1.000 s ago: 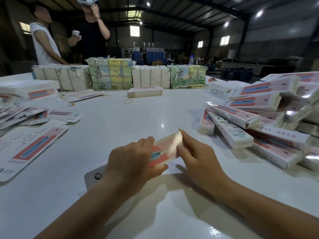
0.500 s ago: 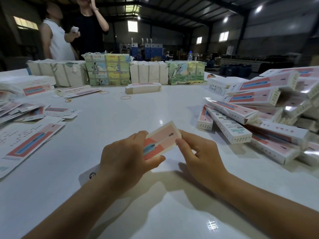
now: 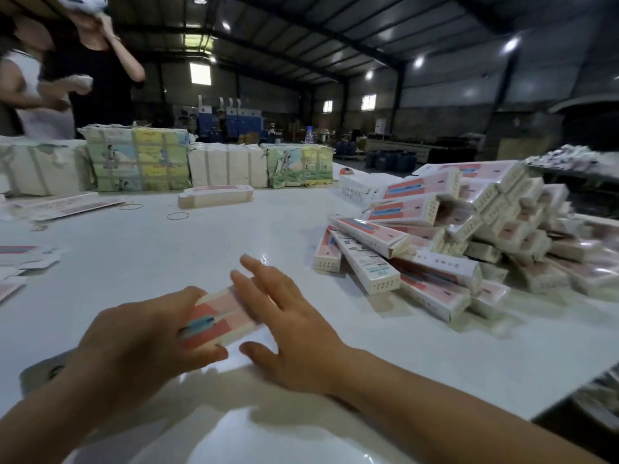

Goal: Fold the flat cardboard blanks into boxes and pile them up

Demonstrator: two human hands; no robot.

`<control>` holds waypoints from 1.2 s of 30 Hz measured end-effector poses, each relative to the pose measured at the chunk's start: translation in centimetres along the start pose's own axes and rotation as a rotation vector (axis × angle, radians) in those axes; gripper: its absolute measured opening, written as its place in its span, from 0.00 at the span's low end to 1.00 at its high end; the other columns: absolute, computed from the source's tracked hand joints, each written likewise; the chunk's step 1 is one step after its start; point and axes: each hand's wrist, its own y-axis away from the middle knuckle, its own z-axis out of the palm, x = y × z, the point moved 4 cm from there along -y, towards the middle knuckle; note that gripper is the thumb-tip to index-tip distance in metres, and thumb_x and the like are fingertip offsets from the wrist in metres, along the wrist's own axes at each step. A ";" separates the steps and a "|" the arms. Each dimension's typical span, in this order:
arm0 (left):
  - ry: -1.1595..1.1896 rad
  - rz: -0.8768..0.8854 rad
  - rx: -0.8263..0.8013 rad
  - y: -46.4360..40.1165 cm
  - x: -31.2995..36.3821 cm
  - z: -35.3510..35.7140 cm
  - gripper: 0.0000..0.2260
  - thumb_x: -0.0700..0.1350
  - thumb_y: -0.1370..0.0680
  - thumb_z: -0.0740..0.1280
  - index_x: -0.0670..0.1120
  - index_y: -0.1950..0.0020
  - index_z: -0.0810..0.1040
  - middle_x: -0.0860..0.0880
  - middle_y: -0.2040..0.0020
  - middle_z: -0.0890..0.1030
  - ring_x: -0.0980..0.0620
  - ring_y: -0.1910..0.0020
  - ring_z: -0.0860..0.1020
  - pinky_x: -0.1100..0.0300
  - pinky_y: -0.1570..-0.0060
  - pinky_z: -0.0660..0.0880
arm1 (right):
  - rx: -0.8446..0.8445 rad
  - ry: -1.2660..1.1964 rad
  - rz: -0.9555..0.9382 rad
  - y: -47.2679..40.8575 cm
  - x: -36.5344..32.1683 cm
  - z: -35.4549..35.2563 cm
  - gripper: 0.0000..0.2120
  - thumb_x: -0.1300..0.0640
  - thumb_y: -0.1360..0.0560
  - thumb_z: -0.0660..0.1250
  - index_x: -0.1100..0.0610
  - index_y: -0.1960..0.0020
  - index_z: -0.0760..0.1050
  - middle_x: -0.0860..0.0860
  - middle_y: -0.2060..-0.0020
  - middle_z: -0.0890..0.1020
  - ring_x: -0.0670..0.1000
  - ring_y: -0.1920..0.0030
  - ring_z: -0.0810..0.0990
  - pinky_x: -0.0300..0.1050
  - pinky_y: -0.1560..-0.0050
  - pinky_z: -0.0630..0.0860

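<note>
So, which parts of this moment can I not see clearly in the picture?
- Head view: the near end of the cardboard blank is hidden under the left hand.
- The right hand is blurred by motion, so any contact with the blank is unclear.
- Print on the folded boxes is too small to read.

Left hand (image 3: 147, 333) curls in a grip, thumb extended rightward; right hand (image 3: 294, 326) lies flat with fingers spread (both forearms reach forward).
</note>
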 end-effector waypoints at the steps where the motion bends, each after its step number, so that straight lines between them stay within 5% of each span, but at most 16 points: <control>1: 0.050 0.026 -0.012 0.1 0.0 0.4 0.36 0.81 0.47 0.45 0.65 0.47 0.65 0.64 0.60 0.74 0.59 0.64 0.76 0.69 0.64 0.72 | 0.001 0.045 -0.056 0.0 -0.2 -0.1 0.36 0.56 0.26 0.70 0.55 0.24 0.55 0.52 0.23 0.55 0.54 0.25 0.53 0.43 0.26 0.54; 5: 0.146 0.120 -0.018 0.2 1.1 0.8 0.33 0.81 0.42 0.54 0.64 0.45 0.72 0.61 0.57 0.79 0.57 0.61 0.79 0.62 0.62 0.76 | -0.046 0.103 -0.132 0.0 0.3 -0.1 0.26 0.57 0.27 0.70 0.61 0.30 0.69 0.62 0.37 0.73 0.62 0.39 0.70 0.55 0.39 0.69; 8: -0.019 0.232 0.269 0.3 1.7 0.1 0.32 0.69 0.28 0.55 0.45 0.43 0.79 0.46 0.47 0.81 0.43 0.50 0.79 0.48 0.53 0.76 | -0.011 0.204 -0.086 0.1 1.4 -0.6 0.24 0.54 0.26 0.69 0.55 0.31 0.71 0.62 0.42 0.76 0.63 0.46 0.73 0.55 0.47 0.73; 10: -0.030 0.197 0.360 0.3 1.5 -0.7 0.31 0.66 0.24 0.51 0.42 0.41 0.78 0.44 0.41 0.78 0.42 0.43 0.74 0.46 0.46 0.73 | 0.153 0.253 0.033 -0.6 3.4 -2.7 0.20 0.55 0.27 0.69 0.55 0.35 0.75 0.62 0.47 0.77 0.64 0.50 0.75 0.55 0.50 0.74; 14: 0.031 0.052 0.229 0.4 0.5 0.0 0.26 0.61 0.31 0.58 0.44 0.49 0.82 0.46 0.48 0.82 0.41 0.47 0.78 0.45 0.56 0.77 | 0.370 0.364 0.389 -2.7 9.9 -9.1 0.17 0.55 0.23 0.62 0.52 0.34 0.73 0.59 0.44 0.75 0.59 0.47 0.72 0.52 0.48 0.70; 16: 0.101 -0.060 0.097 0.5 -0.2 1.2 0.21 0.59 0.33 0.60 0.48 0.52 0.83 0.52 0.50 0.81 0.46 0.46 0.78 0.49 0.53 0.75 | 0.388 0.447 0.548 -2.5 13.5 -11.9 0.18 0.55 0.21 0.58 0.50 0.33 0.71 0.57 0.42 0.74 0.57 0.45 0.70 0.50 0.48 0.68; 22: 0.168 -0.121 -0.030 0.2 -1.8 3.7 0.08 0.55 0.24 0.63 0.57 0.47 0.75 0.60 0.45 0.74 0.56 0.44 0.69 0.58 0.45 0.68 | -0.026 0.764 0.951 0.6 18.8 -12.5 0.17 0.52 0.21 0.52 0.53 0.36 0.71 0.59 0.37 0.71 0.61 0.37 0.66 0.64 0.37 0.64; 26: 0.188 -0.135 -0.002 0.3 -1.5 3.6 0.09 0.55 0.23 0.63 0.56 0.46 0.76 0.60 0.45 0.74 0.57 0.44 0.69 0.59 0.46 0.68 | -0.001 0.805 0.882 -0.3 17.4 -12.8 0.18 0.53 0.22 0.54 0.53 0.34 0.71 0.58 0.35 0.70 0.60 0.37 0.65 0.60 0.38 0.64; 31: 0.211 -0.126 -0.031 -0.1 -0.6 3.8 0.12 0.56 0.23 0.60 0.57 0.41 0.74 0.61 0.41 0.72 0.59 0.40 0.67 0.62 0.44 0.65 | 0.243 0.574 0.508 -3.2 11.4 -11.9 0.16 0.54 0.23 0.61 0.53 0.37 0.76 0.53 0.38 0.77 0.57 0.38 0.71 0.56 0.41 0.66; 36: 0.220 -0.141 -0.042 0.3 -0.9 3.6 0.15 0.55 0.23 0.60 0.54 0.38 0.73 0.58 0.38 0.72 0.57 0.39 0.66 0.63 0.44 0.62 | -0.029 0.341 0.304 -2.9 5.1 -2.9 0.13 0.52 0.22 0.61 0.47 0.40 0.78 0.46 0.41 0.79 0.51 0.39 0.74 0.46 0.37 0.67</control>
